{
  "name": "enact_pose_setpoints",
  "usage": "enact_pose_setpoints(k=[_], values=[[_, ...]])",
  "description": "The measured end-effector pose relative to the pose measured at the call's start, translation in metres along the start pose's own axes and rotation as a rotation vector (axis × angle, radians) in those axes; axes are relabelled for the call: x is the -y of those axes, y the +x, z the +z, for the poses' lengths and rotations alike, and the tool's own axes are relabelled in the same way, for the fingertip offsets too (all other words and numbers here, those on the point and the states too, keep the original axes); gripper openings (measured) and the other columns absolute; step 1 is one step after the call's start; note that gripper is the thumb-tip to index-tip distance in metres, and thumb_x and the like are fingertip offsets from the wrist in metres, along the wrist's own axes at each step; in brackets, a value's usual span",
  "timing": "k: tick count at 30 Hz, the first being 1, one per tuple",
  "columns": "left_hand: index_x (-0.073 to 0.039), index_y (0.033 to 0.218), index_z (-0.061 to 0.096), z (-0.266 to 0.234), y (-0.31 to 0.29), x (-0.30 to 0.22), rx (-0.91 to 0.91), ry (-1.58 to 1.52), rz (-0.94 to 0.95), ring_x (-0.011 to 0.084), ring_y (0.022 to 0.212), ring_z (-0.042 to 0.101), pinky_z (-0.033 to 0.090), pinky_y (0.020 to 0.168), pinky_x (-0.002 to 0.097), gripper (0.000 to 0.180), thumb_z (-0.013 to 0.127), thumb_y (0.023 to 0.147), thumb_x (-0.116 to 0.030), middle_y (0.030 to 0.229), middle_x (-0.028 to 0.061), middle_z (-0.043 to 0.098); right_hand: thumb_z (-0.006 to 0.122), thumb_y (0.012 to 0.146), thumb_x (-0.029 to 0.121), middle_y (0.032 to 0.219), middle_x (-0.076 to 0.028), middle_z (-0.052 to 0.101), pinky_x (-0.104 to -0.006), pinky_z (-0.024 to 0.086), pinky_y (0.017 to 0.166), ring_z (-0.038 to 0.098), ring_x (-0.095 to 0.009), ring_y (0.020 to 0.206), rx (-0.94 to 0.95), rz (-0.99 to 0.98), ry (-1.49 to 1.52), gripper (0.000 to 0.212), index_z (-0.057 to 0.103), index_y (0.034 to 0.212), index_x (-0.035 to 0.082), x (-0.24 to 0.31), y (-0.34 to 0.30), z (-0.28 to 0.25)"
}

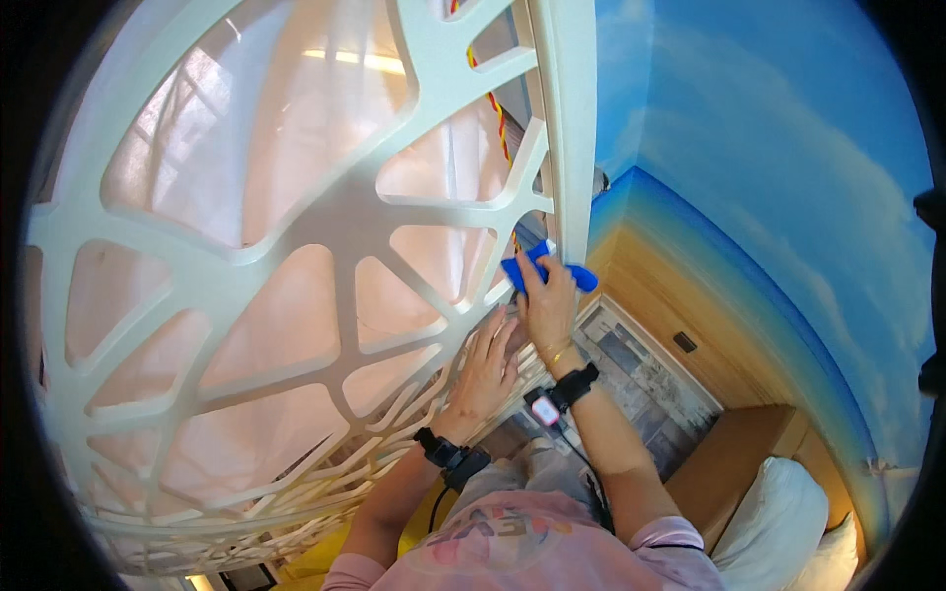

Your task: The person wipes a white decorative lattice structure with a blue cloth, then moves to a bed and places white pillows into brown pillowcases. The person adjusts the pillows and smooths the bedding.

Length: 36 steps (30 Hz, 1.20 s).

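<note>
A tall white lattice screen (325, 227) with irregular cut-out openings fills the left and middle of the view. My right hand (548, 300) presses a blue cloth (581, 278) against the screen's right edge post (572, 128), fingers closed over the cloth. My left hand (486, 366) lies flat with fingers apart on the lattice bars just below and to the left of the right hand. Both wrists carry black bands, the right one with a small pink device.
A wall painted sky blue above and sandy orange below (749, 197) stands to the right. A white pillow (774, 512) lies on a wooden surface at lower right. Patterned grey floor (641, 374) shows below the hands. Sheer curtains hang behind the lattice.
</note>
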<state>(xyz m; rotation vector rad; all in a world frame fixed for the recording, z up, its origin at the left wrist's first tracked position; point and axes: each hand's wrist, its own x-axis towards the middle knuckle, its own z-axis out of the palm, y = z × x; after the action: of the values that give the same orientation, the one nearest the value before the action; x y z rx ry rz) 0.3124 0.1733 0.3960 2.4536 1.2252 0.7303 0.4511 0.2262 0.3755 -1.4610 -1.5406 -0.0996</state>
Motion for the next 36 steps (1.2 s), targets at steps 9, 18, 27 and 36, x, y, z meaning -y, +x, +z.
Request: enact_pose_setpoints(k=[9,18,27,36], values=[[-0.003,0.131,0.033,-0.012,0.003,-0.009,-0.005,-0.089,0.059,0.0334,0.124,0.035,0.031,0.103,0.0402,0.057,0.059,0.08,-0.007,0.14,0.0158,0.029,0.052,0.068,0.003,0.109,-0.018,0.047,-0.0417,0.036,0.09,0.045,-0.034,0.1,-0.052,-0.018,0.23,0.053,0.054,0.121,0.005,0.015,0.006,-0.033],[-0.004,0.131,0.033,-0.017,0.009,-0.002,-0.233,-0.214,0.062,0.0329,0.125,0.035,0.033,0.102,0.0417,0.059,0.06,0.078,-0.008,0.139,0.0165,0.03,0.053,0.074,0.004,0.117,-0.022,0.043,-0.0436,0.034,0.092,0.041,-0.037,0.106,-0.209,-0.099,0.074,0.055,0.048,0.129,0.005,0.032,0.06,-0.03],[0.001,0.122,0.038,-0.013,-0.021,0.011,-0.002,-0.349,-0.115,0.036,0.106,0.049,0.042,0.09,0.0418,0.052,0.061,0.078,-0.016,0.119,0.0225,0.046,0.056,0.07,0.004,0.113,-0.018,0.046,-0.0447,0.036,0.091,0.045,-0.036,0.102,0.022,-0.135,0.43,0.044,0.054,0.113,0.002,0.011,-0.046,0.019],[0.002,0.121,0.036,-0.006,-0.084,0.036,-0.193,-0.346,-0.364,0.0382,0.098,0.051,0.042,0.087,0.0427,0.047,0.056,0.084,-0.021,0.108,0.0227,0.05,0.061,0.07,0.008,0.123,-0.017,0.048,-0.0405,0.039,0.08,0.048,-0.033,0.096,0.32,-0.387,0.214,0.043,0.056,0.114,0.006,0.062,-0.074,0.038]])
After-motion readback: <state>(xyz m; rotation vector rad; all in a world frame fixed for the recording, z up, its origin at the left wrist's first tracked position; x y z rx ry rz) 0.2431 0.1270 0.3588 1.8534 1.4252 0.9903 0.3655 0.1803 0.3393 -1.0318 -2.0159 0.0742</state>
